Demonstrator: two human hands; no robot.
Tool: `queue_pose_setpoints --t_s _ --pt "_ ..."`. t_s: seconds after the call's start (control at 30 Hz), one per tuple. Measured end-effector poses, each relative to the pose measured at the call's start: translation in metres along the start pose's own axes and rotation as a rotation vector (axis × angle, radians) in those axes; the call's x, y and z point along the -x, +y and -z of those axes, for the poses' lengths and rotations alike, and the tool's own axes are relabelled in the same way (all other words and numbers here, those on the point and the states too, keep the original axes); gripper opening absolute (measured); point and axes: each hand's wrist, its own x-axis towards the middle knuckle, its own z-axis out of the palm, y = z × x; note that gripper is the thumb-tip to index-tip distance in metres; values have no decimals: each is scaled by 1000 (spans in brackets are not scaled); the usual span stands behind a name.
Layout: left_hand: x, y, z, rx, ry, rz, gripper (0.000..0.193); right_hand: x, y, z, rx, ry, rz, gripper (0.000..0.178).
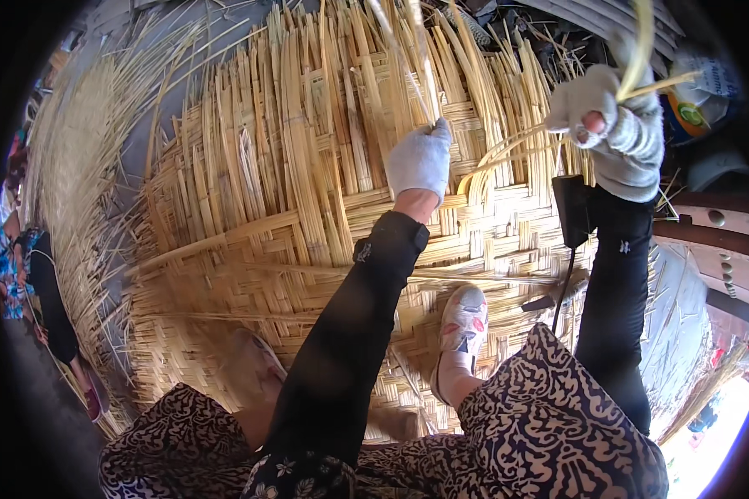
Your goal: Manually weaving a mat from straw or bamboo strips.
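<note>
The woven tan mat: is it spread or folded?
Spread: the woven tan mat lies opened out, its crossed weave showing widely and no fold visible.

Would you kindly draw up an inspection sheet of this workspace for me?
Surface: woven mat, right shoe planted on it.
Job's things: pale strip and bent strips, both in hand.
Clutter: loose straw at left; dark piece on the mat, kind unclear.
Left hand: gloved, closed on the pale strip.
Right hand: gloved, closed on the bent strips.
Cables: black cord below a black box.
Surroundings: another person, left edge.
</note>
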Motion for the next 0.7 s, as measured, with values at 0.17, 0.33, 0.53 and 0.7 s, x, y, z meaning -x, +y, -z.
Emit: queue_pose_setpoints --t_s 0.17,0.33,0.53,0.7 --pt "-1 -9 -4 -501 -213 -342 42 -20 -10 -28 106 -1 -169 31" --pt "23 -38 35 171 -19 -109 34 -13 29 0 1517 223 53 31" --pt "68 -58 71 -1217 148 -467 44 84 88 0 1525 -281 -1066 17" --pt "64 -50 73 -1270 112 -421 45 103 102 15 1322 -191 -670 9"
